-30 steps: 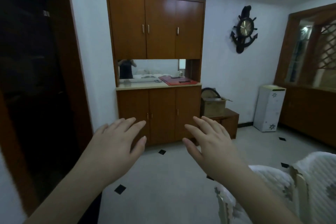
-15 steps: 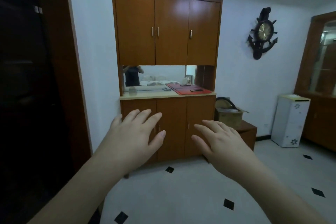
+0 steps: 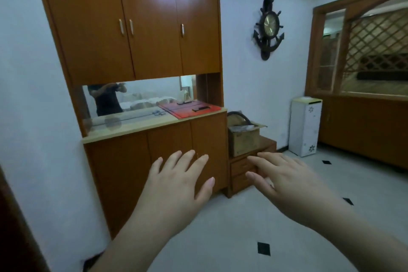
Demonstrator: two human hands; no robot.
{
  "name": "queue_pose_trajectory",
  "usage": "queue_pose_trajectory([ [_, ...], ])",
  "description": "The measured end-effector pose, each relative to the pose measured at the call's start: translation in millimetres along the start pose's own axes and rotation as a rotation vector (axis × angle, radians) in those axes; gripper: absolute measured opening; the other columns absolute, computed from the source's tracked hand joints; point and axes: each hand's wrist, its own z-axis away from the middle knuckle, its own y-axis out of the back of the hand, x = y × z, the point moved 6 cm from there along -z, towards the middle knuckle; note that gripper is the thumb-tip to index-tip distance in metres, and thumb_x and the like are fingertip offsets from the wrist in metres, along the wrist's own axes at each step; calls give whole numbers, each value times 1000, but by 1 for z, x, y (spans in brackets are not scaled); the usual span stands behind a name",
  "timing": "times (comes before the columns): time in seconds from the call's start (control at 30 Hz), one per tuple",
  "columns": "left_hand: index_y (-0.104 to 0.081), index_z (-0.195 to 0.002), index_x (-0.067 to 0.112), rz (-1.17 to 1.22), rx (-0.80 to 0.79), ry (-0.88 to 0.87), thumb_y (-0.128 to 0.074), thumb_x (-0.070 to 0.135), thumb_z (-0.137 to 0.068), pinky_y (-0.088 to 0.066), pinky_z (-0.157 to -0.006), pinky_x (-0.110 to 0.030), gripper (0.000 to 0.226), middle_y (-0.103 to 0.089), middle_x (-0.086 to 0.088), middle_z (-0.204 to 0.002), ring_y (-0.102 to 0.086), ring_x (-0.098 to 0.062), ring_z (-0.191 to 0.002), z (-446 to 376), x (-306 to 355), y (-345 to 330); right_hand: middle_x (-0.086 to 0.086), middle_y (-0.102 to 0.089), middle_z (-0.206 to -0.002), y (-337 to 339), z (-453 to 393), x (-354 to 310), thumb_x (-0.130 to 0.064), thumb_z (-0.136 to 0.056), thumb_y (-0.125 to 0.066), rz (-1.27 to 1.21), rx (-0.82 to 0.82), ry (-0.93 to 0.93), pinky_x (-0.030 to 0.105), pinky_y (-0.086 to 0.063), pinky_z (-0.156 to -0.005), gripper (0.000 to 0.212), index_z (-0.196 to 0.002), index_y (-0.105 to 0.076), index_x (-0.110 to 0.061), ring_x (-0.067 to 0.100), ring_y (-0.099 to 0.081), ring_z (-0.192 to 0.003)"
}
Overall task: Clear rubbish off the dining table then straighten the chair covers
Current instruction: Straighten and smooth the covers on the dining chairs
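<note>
My left hand (image 3: 176, 185) and my right hand (image 3: 287, 181) are held out in front of me, palms down, fingers spread, holding nothing. Both hover in the air before a tall wooden cabinet (image 3: 141, 51). No dining table, rubbish or covered chair appears in this view.
The cabinet has a mirror niche and a counter with a red tray (image 3: 191, 109). To its right stand a low wooden stand (image 3: 249, 165) bearing a cardboard box (image 3: 244, 139), a white floor unit (image 3: 305, 127) and a wooden partition (image 3: 364, 73). The tiled floor (image 3: 242, 227) lies ahead.
The view has swung to the right and closer to the cabinet. The white covered chairs at the lower right a second ago are out of sight. Both hands stay spread.
</note>
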Motion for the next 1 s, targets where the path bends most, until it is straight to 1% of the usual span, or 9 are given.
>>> queue_pose_trajectory([
  [0.1,-6,-148,45,0,35,-64,-12,67,-92,-8,-120,-46,61,-13,13,-159,-7,-12,-147,-63,12,-22,-15,-25,-154,-4,-34,38,-67,-82,-2,13,13,-63,28,-16,-114,73,-148,-19,-40,6,-21,-141],
  [0.23,-7,-148,44,24,79,-141,-12,67,-92,-9,-118,-42,61,-15,13,-159,-10,-12,-146,-143,36,-38,-14,-26,-153,-13,-84,100,-64,-90,-10,22,53,-148,30,-18,-114,64,-148,-20,-39,8,-22,-141],
  [0.33,-4,-149,44,53,89,-170,-12,67,-92,-9,-118,-42,62,-13,13,-159,-8,-12,-147,-196,52,-48,-16,-30,-151,-18,-120,138,-66,-89,-9,13,70,-180,30,-21,-112,65,-147,-23,-40,7,-26,-139],
  [0.5,-5,-149,42,91,94,-249,-11,66,-93,-7,-118,-43,62,-11,13,-160,-6,-12,-147,-274,77,-74,-17,-34,-148,-28,-169,190,-66,-89,-10,47,103,-240,28,-23,-111,64,-146,-26,-40,6,-29,-136],
  [0.67,-5,-149,43,131,88,-321,-3,68,-87,-3,-118,-42,67,4,13,-161,8,-11,-147,-349,94,-124,-14,-27,-154,-60,-217,231,-66,-91,-11,69,78,-307,29,-18,-113,63,-148,-21,-40,8,-23,-140],
  [0.8,-4,-148,44,173,92,-391,-1,69,-85,-4,-118,-41,67,2,13,-160,6,-11,-147,-414,104,-164,-9,-30,-152,-85,-262,264,-61,-95,-15,207,95,-349,29,-18,-113,60,-148,-25,-34,11,-25,-140],
  [0.9,-1,-148,44,206,95,-453,6,70,-80,-4,-118,-41,72,0,13,-160,7,-9,-147,-461,115,-184,-5,-33,-153,-96,-297,290,-62,-94,-10,250,106,-399,29,-19,-112,64,-147,-30,-32,14,-28,-140],
  [0.93,0,-148,44,220,87,-473,6,70,-80,-4,-118,-41,73,0,13,-160,7,-9,-147,-477,121,-190,-4,-30,-155,-99,-306,299,-63,-92,-9,243,99,-416,30,-18,-113,66,-148,-29,-32,14,-26,-141],
  [1.0,-1,-149,42,236,85,-524,4,69,-81,-5,-119,-41,74,-3,13,-161,5,-10,-147,-507,139,-201,-5,-20,-159,-106,-318,321,-64,-94,-11,220,79,-455,30,-13,-115,64,-150,-20,-34,13,-18,-144],
])
